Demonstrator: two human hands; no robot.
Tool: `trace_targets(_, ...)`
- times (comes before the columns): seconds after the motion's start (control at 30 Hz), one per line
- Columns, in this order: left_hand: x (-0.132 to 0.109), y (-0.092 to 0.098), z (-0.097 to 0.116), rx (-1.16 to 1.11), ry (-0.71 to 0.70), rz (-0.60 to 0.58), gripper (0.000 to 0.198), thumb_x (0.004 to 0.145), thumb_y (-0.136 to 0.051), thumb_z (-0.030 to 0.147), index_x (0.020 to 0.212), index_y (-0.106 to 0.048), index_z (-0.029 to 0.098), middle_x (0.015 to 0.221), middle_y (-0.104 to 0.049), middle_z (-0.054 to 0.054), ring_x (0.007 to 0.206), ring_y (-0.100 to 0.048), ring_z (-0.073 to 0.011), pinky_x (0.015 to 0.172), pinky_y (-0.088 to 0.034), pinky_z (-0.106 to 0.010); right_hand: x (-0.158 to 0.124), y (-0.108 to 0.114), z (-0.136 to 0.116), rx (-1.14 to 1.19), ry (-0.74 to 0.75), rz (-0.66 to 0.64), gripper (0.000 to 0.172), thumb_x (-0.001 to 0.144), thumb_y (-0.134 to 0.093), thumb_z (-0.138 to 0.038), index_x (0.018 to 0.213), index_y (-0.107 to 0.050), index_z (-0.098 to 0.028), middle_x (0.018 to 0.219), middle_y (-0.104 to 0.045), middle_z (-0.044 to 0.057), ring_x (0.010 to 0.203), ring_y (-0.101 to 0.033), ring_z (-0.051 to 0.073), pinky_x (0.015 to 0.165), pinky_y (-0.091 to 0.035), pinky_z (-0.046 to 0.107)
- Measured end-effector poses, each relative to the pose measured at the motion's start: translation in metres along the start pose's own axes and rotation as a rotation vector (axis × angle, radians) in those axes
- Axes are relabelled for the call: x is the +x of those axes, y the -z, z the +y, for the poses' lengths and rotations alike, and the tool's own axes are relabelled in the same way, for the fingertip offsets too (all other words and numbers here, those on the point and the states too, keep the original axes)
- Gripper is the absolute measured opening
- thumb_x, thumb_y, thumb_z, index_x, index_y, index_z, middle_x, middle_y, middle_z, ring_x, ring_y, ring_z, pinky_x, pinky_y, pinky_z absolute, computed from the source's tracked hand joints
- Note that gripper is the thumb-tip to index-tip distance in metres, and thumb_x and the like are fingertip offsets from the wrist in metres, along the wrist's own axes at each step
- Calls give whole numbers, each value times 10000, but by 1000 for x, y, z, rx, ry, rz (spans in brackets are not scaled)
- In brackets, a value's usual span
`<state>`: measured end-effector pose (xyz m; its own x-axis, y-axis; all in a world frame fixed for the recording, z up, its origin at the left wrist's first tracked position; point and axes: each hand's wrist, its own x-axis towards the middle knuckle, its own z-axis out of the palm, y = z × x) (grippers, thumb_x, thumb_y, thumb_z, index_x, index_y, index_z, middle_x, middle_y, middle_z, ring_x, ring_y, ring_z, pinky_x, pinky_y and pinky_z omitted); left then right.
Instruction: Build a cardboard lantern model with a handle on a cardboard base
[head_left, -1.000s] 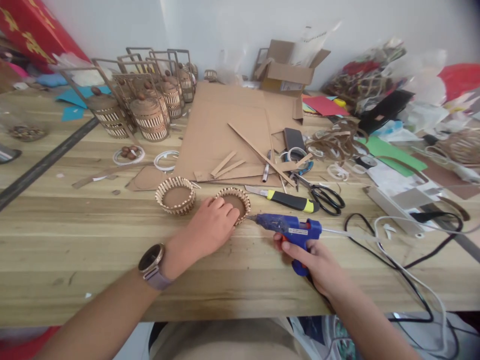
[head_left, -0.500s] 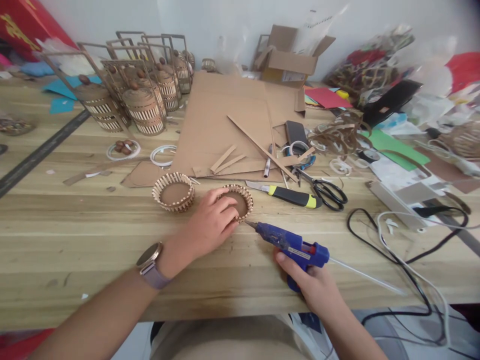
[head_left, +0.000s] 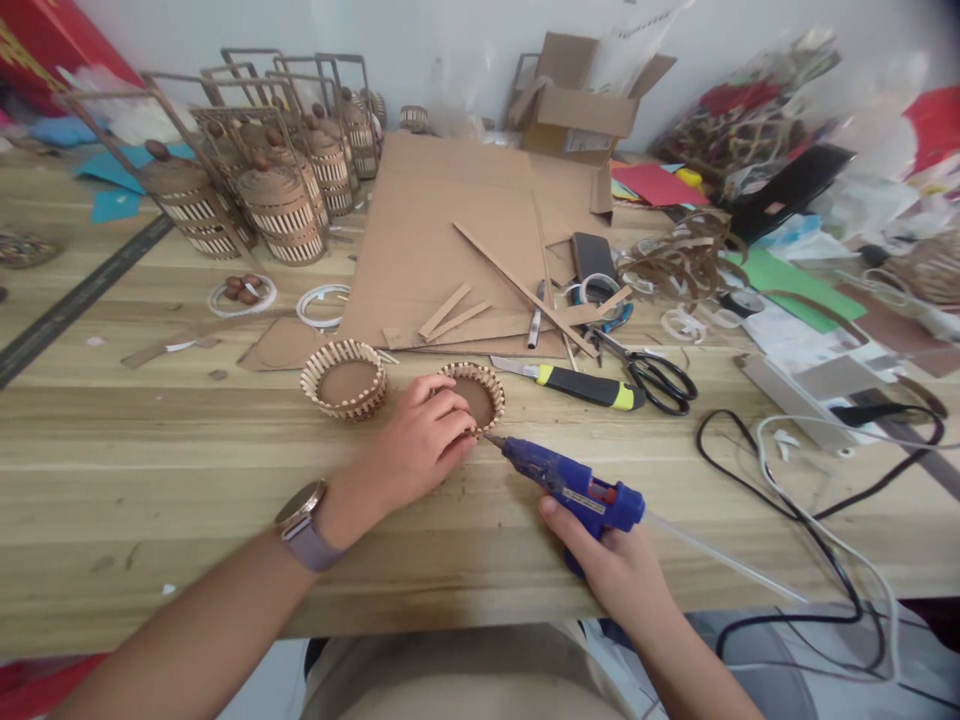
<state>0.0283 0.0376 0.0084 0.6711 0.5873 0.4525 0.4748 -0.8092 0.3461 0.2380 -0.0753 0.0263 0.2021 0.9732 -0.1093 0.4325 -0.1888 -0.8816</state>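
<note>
My right hand (head_left: pixel 607 560) is wrapped round the handle of a blue hot glue gun (head_left: pixel 570 480), with a clear glue stick (head_left: pixel 727 555) jutting from its back. The gun's nozzle tip is at the near right rim of a small round slatted basket (head_left: pixel 487 390) with a brown base. My left hand (head_left: pixel 435 430) grips that basket's left side, fingers curled over the rim and hiding part of it. Just to the left stands a second slatted basket (head_left: pixel 345 380), untouched by either hand.
Beyond the baskets lie a utility knife (head_left: pixel 589 386), black scissors (head_left: pixel 660 380) and a cardboard sheet (head_left: pixel 450 200) with strips on it. Several lidded baskets with tall handles (head_left: pixel 281 215) stand back left. Black and white cables (head_left: pixel 810 520) loop at right, near a white box (head_left: pixel 795 400).
The glue gun has moved slightly left, bringing its nozzle to the basket's rim. My left hand keeps its grip on the basket. The view has shifted a little.
</note>
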Motion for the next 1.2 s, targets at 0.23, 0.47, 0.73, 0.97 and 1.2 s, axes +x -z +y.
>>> trace_targets(0.23, 0, 0, 0, 0, 9, -8, 121, 948, -565, 210, 919, -680, 182, 991, -687, -71, 1174, -471, -292, 1026, -445, -494, 1, -2, -1, -25, 39, 2, 309, 788, -638, -472, 891, -765, -210, 866, -780, 73, 853, -727, 295, 792, -593, 397)
trace_targets(0.47, -1, 0, 0, -7, 7, -6, 123, 947, -564, 205, 920, -682, 180, 981, -685, -73, 1172, -472, -294, 1021, -446, -493, 2, -3, -3, -41, 65, 20, 309, 780, -630, -475, 873, -761, -212, 832, -777, 74, 809, -728, 287, 764, -594, 387)
trace_targets(0.73, 0, 3, 2, -18, 1, -7, 147, 954, -551, 220, 921, -688, 180, 968, -693, -77, 1160, -484, -292, 1010, -448, -490, 0, -2, -2, -52, 55, 45, 316, 779, -625, -502, 823, -742, -212, 724, -734, 66, 745, -704, 276, 705, -586, 375)
trace_targets(0.97, 0, 4, 3, -25, 3, 4, 160, 958, -537, 217, 907, -684, 180, 943, -690, -74, 1145, -490, -287, 1002, -449, -479, -1, -2, 0, -55, 66, 30, 302, 809, -614, -489, 841, -747, -219, 704, -719, 52, 715, -689, 264, 691, -580, 365)
trace_targets(1.2, 0, 5, 5, -24, -11, 25, 137, 954, -552, 205, 900, -667, 156, 939, -686, -76, 1132, -485, -289, 1006, -446, -465, -2, -5, -5, -35, 52, 53, 296, 786, -621, -487, 803, -734, -214, 704, -722, 53, 696, -685, 258, 669, -579, 354)
